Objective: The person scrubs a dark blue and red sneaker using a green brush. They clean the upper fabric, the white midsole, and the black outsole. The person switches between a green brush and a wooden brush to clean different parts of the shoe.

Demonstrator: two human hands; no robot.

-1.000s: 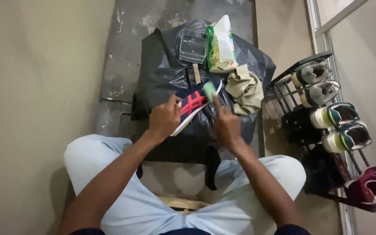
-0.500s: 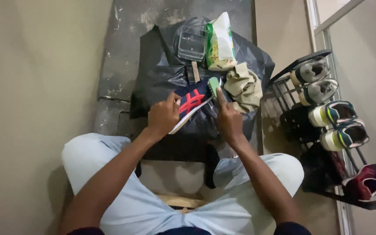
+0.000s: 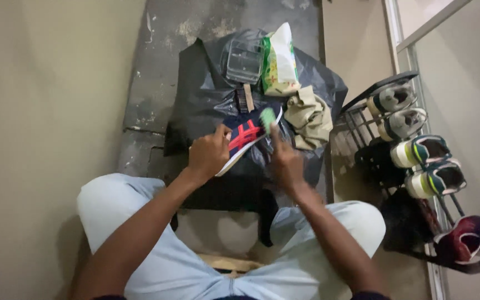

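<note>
Near, over the lap, the left hand (image 3: 209,155) clasps a navy sneaker (image 3: 245,139) with red stripes, while the right hand (image 3: 284,158) pinches a green brush (image 3: 268,118) against its toe: scrubbing, I judge. Farther lie crinkly black plastic sheet (image 3: 206,94), khaki cloth (image 3: 308,118), a clear tub (image 3: 244,60).

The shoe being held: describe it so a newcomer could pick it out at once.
On the black plastic sheet spread over the floor, the left hand grips a navy shoe. Unlike the pairs on the shoe rack, it has red stripes and a white sole.
</note>
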